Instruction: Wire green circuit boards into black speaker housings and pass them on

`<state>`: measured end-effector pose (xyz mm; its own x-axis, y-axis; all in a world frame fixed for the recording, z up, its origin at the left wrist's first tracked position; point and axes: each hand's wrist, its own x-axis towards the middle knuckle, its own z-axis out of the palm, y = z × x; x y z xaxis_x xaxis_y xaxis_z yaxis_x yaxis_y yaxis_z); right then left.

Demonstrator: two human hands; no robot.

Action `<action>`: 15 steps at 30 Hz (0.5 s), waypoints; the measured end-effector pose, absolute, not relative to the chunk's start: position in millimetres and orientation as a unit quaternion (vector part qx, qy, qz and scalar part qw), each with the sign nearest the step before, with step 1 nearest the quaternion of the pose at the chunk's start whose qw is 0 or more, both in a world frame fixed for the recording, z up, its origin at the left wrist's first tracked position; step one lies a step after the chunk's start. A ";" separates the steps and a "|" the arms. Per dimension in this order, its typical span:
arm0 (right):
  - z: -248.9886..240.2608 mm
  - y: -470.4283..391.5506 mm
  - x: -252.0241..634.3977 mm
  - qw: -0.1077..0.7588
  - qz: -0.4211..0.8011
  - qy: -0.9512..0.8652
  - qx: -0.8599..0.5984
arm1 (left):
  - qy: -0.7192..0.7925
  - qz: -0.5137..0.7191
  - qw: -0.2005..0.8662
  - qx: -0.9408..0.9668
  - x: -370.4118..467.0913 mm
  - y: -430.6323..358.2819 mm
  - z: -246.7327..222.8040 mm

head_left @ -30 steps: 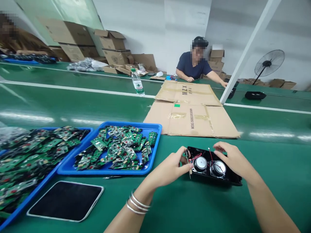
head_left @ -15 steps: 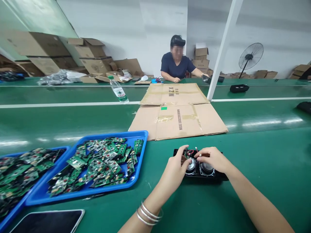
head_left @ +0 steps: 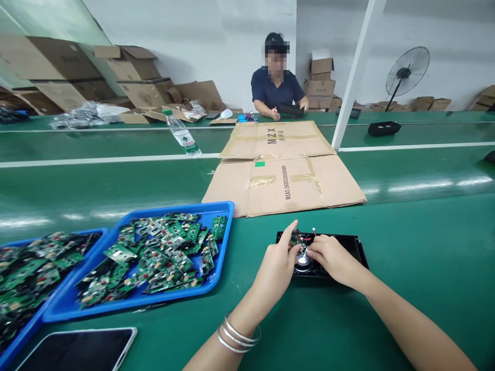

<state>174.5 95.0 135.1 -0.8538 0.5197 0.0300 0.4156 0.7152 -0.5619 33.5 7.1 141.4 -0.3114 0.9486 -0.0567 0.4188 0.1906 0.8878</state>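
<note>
The black speaker housing (head_left: 340, 245) is lying flat on the green counter (head_left: 406, 268), just in front of the flattened cardboard (head_left: 286, 178), with its open side facing up. The left hand (head_left: 276, 265) is pinching a small green circuit board (head_left: 296, 237) between thumb and forefinger at the housing's left end, the other fingers curling loosely. The right hand (head_left: 334, 257) is resting over the round speaker driver (head_left: 302, 259), fingertips closing near the thin red wires (head_left: 307, 238); whether it is actually gripping a wire cannot be told.

The board is looking light and stiff, best held by its edges as the left hand is doing, since its parts and solder joints are likely fragile. The wires are looking thin and limp, and would probably tear loose if pulled hard. The plastic housing seems rigid and light, so it may slide on the smooth counter unless a hand is pressing it down.

To the left, a blue tray (head_left: 228, 226) is holding a heap of similar boards, and a dark tablet (head_left: 77, 350) is lying nearer the person.
</note>
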 end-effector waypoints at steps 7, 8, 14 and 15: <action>133.2 90.8 173.1 0.065 0.221 -0.941 -0.247 | 0.699 0.364 0.300 0.537 34.2 6.6 141.5; 134.4 89.7 172.9 0.061 0.213 -0.943 -0.248 | 0.700 0.355 0.299 0.543 35.1 6.5 142.0; 133.0 89.1 172.5 0.066 0.178 -0.946 -0.263 | 0.706 0.298 0.283 0.577 40.2 5.5 148.0; 132.2 90.4 173.0 0.075 0.187 -0.938 -0.280 | 0.701 0.302 0.288 0.578 39.7 5.4 149.0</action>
